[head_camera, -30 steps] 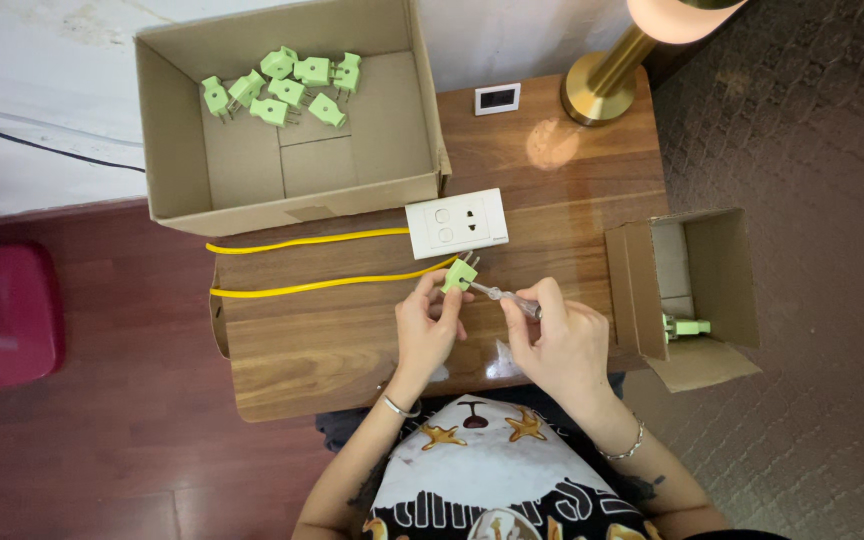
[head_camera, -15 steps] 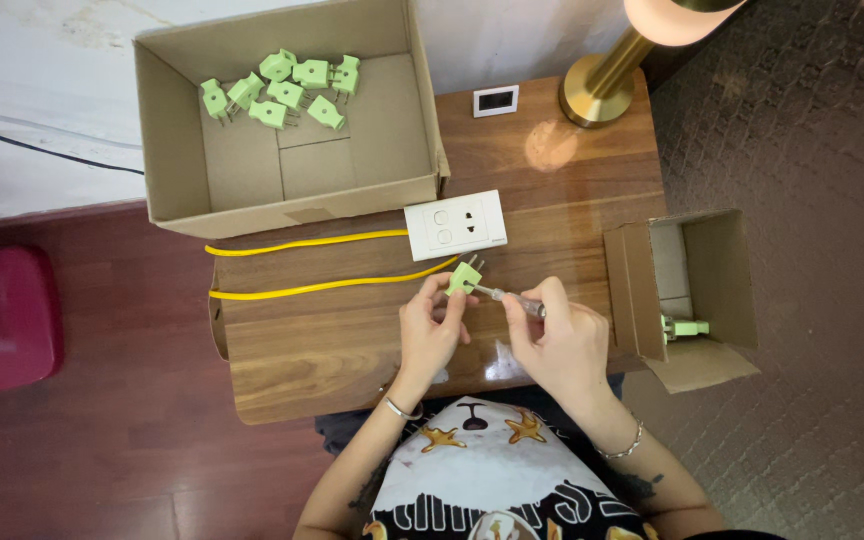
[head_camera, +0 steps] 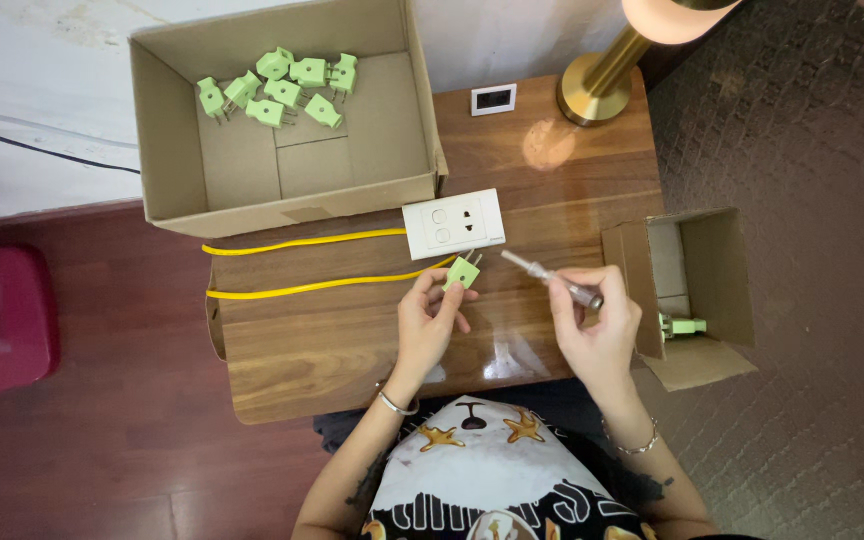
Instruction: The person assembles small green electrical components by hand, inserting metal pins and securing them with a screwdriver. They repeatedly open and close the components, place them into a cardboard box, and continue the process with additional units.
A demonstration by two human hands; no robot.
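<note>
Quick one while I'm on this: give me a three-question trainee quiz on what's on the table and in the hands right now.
1. True or false: the left hand holds a green plug.
2. What does the right hand hold? A) yellow cable B) screwdriver C) lamp
3. Which box holds more green plugs: the big box behind the table, or the small box at the right?

Key
1. True.
2. B, the screwdriver, tip toward the plug but apart from it.
3. The big box: several plugs lie there; the small box shows one.
</note>
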